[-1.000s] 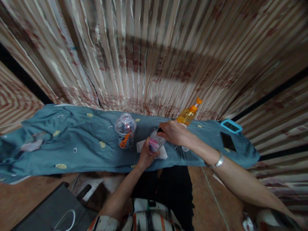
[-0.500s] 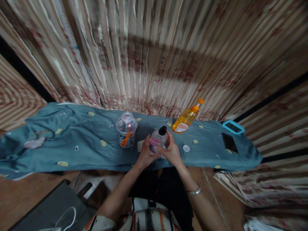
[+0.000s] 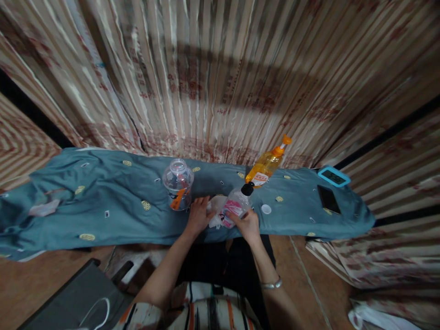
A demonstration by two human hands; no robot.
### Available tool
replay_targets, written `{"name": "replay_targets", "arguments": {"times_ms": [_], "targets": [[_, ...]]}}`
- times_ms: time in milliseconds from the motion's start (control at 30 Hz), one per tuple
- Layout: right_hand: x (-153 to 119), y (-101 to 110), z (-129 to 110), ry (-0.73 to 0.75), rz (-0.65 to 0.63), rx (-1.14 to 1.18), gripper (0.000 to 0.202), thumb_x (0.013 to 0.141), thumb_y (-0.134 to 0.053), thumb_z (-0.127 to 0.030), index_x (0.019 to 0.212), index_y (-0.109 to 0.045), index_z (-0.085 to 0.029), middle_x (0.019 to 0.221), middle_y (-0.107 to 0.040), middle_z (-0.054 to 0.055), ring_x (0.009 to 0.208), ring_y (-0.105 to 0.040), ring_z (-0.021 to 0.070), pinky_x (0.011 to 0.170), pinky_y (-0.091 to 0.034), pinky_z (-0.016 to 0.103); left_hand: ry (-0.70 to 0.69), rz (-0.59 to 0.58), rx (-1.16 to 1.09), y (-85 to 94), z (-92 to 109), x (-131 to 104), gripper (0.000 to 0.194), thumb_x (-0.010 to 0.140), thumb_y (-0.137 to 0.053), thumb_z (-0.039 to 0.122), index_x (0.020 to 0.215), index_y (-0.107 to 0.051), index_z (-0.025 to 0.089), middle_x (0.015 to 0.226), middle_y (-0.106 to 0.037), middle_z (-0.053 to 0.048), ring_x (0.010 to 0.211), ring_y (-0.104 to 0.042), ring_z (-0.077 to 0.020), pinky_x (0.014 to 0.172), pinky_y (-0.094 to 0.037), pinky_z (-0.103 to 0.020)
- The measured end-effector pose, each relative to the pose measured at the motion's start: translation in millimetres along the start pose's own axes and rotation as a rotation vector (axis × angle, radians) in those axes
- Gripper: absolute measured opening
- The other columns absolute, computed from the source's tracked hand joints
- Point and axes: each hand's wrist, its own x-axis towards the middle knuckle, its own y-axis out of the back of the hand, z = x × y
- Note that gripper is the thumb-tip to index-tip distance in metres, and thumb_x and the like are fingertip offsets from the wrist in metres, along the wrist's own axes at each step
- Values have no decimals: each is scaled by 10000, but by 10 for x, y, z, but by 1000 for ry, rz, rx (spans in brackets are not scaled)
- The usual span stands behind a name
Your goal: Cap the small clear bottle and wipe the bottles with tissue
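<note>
A clear plastic bottle (image 3: 237, 201) with a pink label and black cap leans to the right in my right hand (image 3: 249, 225), whose thumb lies across the label. My left hand (image 3: 198, 216) is at the left edge of a crumpled white tissue (image 3: 216, 204), thumb and fingers closed on it. Part of the tissue is hidden behind the bottle. Just left of that hand stands an open clear plastic jar (image 3: 178, 183) with an orange label. A small white round lid (image 3: 266, 209) lies to the right of my right hand.
An orange pump bottle (image 3: 264, 168) with yellow liquid is behind the clear bottle. A blue-framed digital clock (image 3: 333, 177) and a dark phone (image 3: 328, 200) lie at the right of the teal cloth (image 3: 127, 224). A striped curtain (image 3: 206, 91) hangs behind; a grey chair (image 3: 75, 293) is lower left.
My left hand has left the bottle and moved left onto the tissue. The bottle, now in my right hand alone, has shifted right and tilted.
</note>
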Motion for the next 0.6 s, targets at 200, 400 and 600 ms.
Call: {"name": "replay_targets", "arguments": {"times_ms": [200, 400, 600], "targets": [[-66, 111, -9, -49, 34, 16, 627, 617, -802, -760, 862, -717, -189, 851, -794, 122, 783, -762, 340, 746, -601, 421, 103, -5, -232, 75, 198, 114, 270, 744, -810, 472, 719, -683, 235, 730, -667, -21, 788, -645, -235, 861, -557, -409], [-160, 131, -14, -50, 43, 18, 551, 650, -774, -692, 884, -718, -196, 880, -796, 132, 813, -766, 353, 753, -612, 433, 173, 24, -559, 129, 617, -91, 501, 906, -595, 677, 1017, -706, 201, 889, -747, -40, 798, -706, -200, 765, -580, -331], [-286, 49, -34, 49, -18, 9, 394, 757, -646, -554, 945, -687, -210, 855, -777, 115, 788, -747, 336, 726, -617, 422, -187, -114, -413, -71, 1268, -345, 474, 992, -591, 556, 1347, -659, 249, 1559, -590, -122, 1516, -490, -357, 1265, -398, -535]]}}
